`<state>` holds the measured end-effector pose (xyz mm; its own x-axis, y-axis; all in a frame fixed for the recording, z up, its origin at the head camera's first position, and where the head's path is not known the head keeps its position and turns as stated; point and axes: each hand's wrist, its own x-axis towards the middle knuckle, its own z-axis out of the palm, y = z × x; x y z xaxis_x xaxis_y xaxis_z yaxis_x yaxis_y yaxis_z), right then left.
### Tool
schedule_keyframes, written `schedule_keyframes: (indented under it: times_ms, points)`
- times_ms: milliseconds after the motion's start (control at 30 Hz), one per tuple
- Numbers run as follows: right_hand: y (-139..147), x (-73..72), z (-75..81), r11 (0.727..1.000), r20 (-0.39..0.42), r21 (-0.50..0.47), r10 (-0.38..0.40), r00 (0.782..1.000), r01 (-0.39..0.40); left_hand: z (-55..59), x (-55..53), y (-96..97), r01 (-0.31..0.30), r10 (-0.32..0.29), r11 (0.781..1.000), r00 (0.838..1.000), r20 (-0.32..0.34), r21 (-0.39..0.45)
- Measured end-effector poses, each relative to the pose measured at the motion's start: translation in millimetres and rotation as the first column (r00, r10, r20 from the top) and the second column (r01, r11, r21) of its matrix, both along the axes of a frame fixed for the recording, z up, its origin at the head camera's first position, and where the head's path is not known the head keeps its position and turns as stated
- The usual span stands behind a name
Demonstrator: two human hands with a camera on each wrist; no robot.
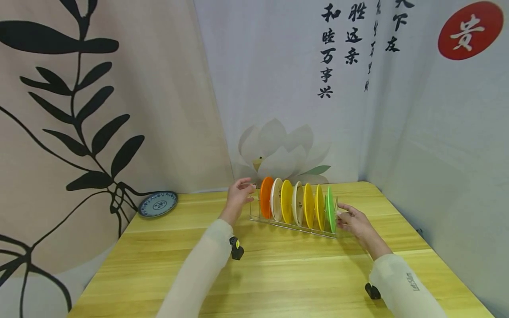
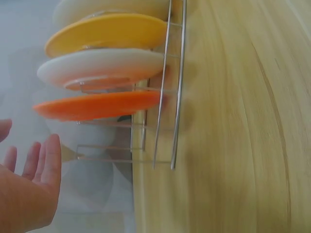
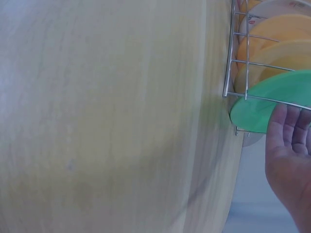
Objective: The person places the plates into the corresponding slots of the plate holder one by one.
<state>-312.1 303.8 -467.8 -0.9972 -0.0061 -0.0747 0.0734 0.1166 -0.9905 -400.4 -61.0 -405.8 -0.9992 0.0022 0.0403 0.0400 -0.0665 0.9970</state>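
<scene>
A wire dish rack point(image 1: 294, 226) stands on the wooden table and holds several plates on edge. At its left end is an orange plate point(image 1: 267, 198), followed by white and yellow plates; a green plate point(image 1: 330, 210) is at the right end. Beside the orange plate, my left hand point(image 1: 240, 194) hovers with loosely extended fingers and holds nothing; the left wrist view shows a gap between these fingers point(image 2: 48, 162) and the plate. My right hand point(image 1: 354, 222) is at the rack's right end. Its fingers point(image 3: 291, 124) reach the end wire close to the green plate, apparently touching there.
A blue-and-white patterned plate point(image 1: 158, 204) lies at the table's back left corner, near the curtain. Printed cloth point(image 1: 278, 88) hangs behind the table point(image 1: 286, 278) and along its sides. Black wrist devices point(image 1: 236, 248) are worn at both sleeves.
</scene>
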Motion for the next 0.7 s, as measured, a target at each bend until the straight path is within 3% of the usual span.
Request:
schedule_keyframes:
  times_ms: [367, 700]
  points:
    - [-0.9, 0.9, 0.9, 1.0, -0.003, 0.004, -0.006, 1.0, 0.006, -9.9, -5.6, -26.0, -0.028, 0.028, 0.999, 1.0, -0.008, 0.015]
    - [-0.7, 0.4, 0.6, 1.0, -0.01, -0.006, 0.003, 1.0, -0.003, -17.1, -8.8, -63.8, -0.122, 0.12, 0.991, 0.992, 0.032, 0.047]
